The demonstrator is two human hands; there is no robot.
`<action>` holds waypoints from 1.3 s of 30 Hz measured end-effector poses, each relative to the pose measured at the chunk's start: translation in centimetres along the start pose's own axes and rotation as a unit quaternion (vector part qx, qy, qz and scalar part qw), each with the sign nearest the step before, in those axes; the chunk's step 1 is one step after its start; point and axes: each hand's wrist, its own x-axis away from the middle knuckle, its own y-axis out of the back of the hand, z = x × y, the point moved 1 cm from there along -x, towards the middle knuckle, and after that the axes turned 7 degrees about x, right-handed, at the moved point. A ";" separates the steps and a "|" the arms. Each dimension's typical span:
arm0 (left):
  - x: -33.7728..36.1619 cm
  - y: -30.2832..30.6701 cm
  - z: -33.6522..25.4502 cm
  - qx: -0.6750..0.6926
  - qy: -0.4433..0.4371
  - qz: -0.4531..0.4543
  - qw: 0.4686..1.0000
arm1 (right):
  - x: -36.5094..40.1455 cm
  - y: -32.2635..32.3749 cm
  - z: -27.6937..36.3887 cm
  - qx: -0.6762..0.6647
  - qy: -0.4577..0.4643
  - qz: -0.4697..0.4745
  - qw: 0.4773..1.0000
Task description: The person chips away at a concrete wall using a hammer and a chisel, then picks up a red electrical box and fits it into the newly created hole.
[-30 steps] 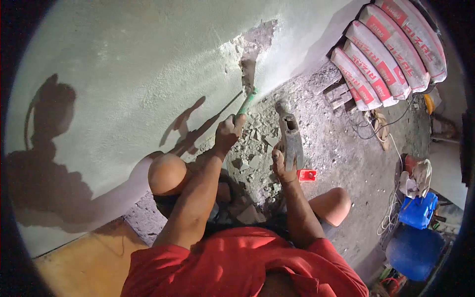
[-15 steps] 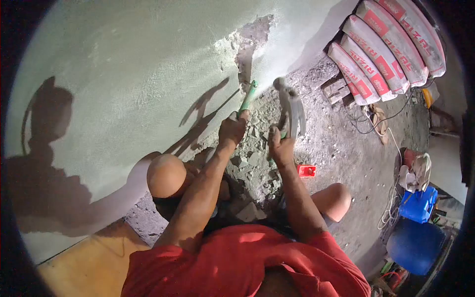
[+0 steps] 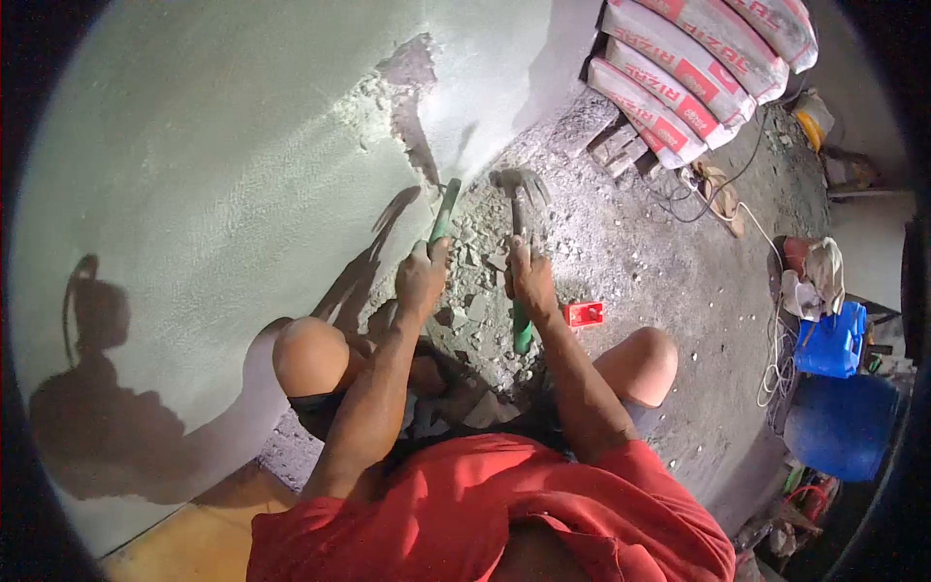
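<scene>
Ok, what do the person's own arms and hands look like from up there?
A red shirt with short sleeves leaves both forearms bare. The left hand and right hand wear no gloves, and no watch or band shows at either wrist. Any ring would be too small to tell.

From the wearer's head, a lone camera looks forward and steeply down over a red shirt, left hand and right hand close below, wall at frame left, floor at right.
</scene>
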 end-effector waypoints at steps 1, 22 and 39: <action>-0.1 0.1 -0.2 -0.056 -0.024 -0.018 0.998 | 1.2 0.3 1.5 -0.028 -0.030 0.010 0.999; -2.3 1.2 2.1 -0.205 -0.093 -0.094 0.970 | -3.6 -9.6 -5.5 0.003 0.031 -0.010 0.999; -3.2 0.7 2.2 -0.015 0.016 -0.015 1.000 | -3.4 -5.1 1.1 0.049 0.077 -0.024 0.996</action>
